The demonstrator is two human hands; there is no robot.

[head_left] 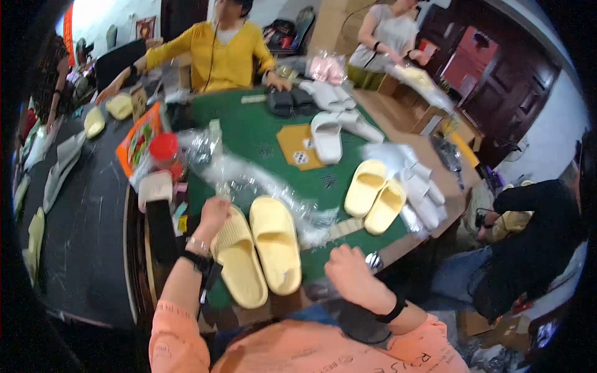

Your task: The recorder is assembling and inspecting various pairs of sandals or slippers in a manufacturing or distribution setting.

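A pair of pale yellow slippers lies side by side in front of me on the green table mat [249, 140], the left slipper [242, 273] and the right slipper [277, 248]. My left hand [214, 216] is closed at the toe of the left slipper, its fingers partly hidden against the strap's outer side. Right of the pair, my right hand [348, 272] is curled into a fist over the table's near edge. A small shiny metal thing [374, 262] shows beside that fist; whatever the fingers hold is hidden.
Another yellow pair [375, 196] sits to the right, near white slippers [423, 193] in clear wrap. Crumpled clear plastic bags [255, 180] cross the mat. White slippers [327, 137] rest by a brown card [292, 146]. A red container [163, 147] stands left. Several people surround the tables.
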